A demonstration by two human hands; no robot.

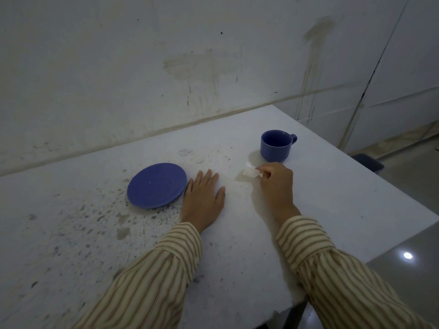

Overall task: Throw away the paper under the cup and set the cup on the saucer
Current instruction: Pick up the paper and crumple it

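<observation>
Pinching the small white paper [250, 172] just beside the blue cup [276, 146], the right hand [276, 184] is holding it above the stained white worktop [332, 198]. The cup's handle is pointing right, toward a bin [369, 163]. The left hand [203, 198] is lying flat and spread, touching the blue saucer [156, 185]. No writing is showing.

Glazed blue ceramic makes the cup [275, 146] and saucer [156, 185], softly glossy, on a matt, speckled, stained white tabletop [332, 186], beside crumpled white paper [250, 171] and striped woven cloth sleeves [166, 269].
</observation>
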